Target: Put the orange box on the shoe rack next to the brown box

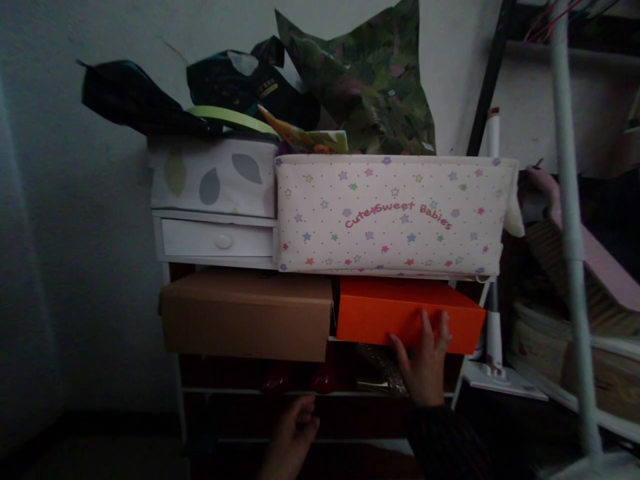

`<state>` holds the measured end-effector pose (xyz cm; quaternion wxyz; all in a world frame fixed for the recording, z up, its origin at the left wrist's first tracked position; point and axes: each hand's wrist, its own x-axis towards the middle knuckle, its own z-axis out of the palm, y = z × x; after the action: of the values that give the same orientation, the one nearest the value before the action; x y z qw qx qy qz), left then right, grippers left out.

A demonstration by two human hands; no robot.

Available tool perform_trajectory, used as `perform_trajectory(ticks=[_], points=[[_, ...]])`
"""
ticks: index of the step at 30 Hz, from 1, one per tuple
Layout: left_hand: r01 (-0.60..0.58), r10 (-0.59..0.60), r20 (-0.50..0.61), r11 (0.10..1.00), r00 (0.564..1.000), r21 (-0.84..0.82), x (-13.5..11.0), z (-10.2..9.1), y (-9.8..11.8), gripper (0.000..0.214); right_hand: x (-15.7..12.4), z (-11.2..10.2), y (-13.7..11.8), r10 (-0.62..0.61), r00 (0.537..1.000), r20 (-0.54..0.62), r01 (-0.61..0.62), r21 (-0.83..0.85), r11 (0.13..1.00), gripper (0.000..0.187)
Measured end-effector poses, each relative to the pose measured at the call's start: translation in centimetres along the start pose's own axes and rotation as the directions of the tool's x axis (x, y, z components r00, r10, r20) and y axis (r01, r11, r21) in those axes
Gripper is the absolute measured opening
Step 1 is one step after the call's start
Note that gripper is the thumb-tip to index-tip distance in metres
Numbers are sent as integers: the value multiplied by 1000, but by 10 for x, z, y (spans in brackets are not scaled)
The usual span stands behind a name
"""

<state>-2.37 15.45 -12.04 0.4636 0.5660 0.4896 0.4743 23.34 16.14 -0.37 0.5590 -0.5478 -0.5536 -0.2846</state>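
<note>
My right hand (425,367) reaches to an orange box (400,320) on the upper shelf level, its fingers spread against the box's front face. Beside that box, on the left, a brown cardboard box (245,323) juts out from the shelf. My left hand (293,433) is low in front of the rack, apart from both boxes. Its fingers are curled in, and I see nothing in them. On the level below the boxes stand red shiny shoes (325,379) and a glittery shoe (387,370), partly in shadow.
Above the boxes sit a white star-patterned fabric bin (390,227) and a small white drawer (215,239). Bags, one of them camouflage-coloured (370,87), are piled on top. To the right stand a pale pole (570,200), a pink-backed brush (600,253) and a white flat-headed mop (495,367).
</note>
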Motion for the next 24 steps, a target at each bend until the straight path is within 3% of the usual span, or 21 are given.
perform_trajectory(ticks=[2,3,5,8,10,13,16,19,22,24], points=[[66,-69,-47,996,997,-62,4,4,-9,57,-22,0,-12,-5,999,-51,10,88,996,56],[98,-105,-63,990,992,-100,6,5,-12,62,-35,2,-19,-37,999,-6,38,131,991,45],[153,-169,-76,973,983,-175,9,9,-17,70,-61,11,-30,-107,961,256,47,230,972,29],[228,-247,-54,944,968,-240,12,16,-18,74,-87,29,-43,-89,778,622,-82,241,967,35],[280,-300,-29,918,954,-280,13,20,-16,74,-96,41,-48,-47,689,723,-157,212,964,48],[323,-337,24,879,941,-351,11,23,-5,74,-100,54,-53,-32,623,781,-187,189,964,70],[324,-335,65,813,940,-484,3,25,12,79,-101,60,-62,-37,608,793,-215,209,954,81],[261,-262,85,771,961,-580,-5,26,26,87,-103,63,-68,32,634,773,-300,207,931,82],[219,-155,159,788,975,-576,-5,30,25,96,-104,67,-68,109,664,740,-367,194,910,78],[174,-122,134,842,983,-510,-1,35,17,101,-104,70,-64,144,681,718,-408,209,889,74]])
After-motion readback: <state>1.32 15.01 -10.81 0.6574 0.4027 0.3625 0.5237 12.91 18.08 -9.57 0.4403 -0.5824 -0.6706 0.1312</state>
